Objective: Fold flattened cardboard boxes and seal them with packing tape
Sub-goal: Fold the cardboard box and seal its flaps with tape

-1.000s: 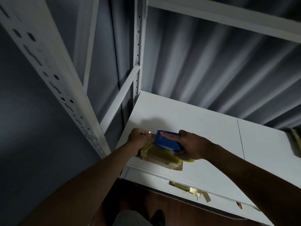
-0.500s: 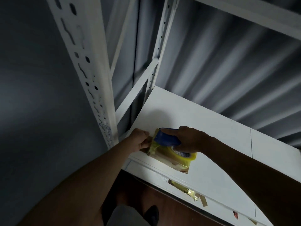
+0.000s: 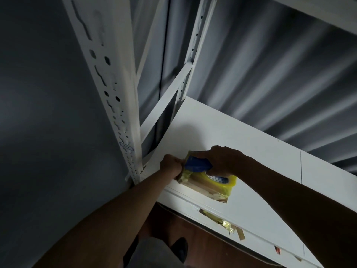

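A small cardboard box (image 3: 204, 187) wrapped in yellowish packing tape lies at the front left corner of the white shelf (image 3: 241, 144). My right hand (image 3: 226, 161) grips a blue tape dispenser (image 3: 197, 165) with a yellow tape roll (image 3: 230, 182) and holds it on top of the box. My left hand (image 3: 171, 165) is curled at the box's left end, where its fingers pinch the tape or the box edge; the exact contact is hidden.
White perforated shelf posts (image 3: 108, 89) rise left of the box, with a diagonal brace (image 3: 166, 101) behind. Grey corrugated wall is at the back. Scraps of yellow tape (image 3: 222, 221) stick to the shelf's front edge. Brown floor and my shoe (image 3: 179, 248) lie below.
The view has shifted so the shelf posts sit further right and closer. Both hands stay on the box, and the dispenser has moved slightly toward the left hand.
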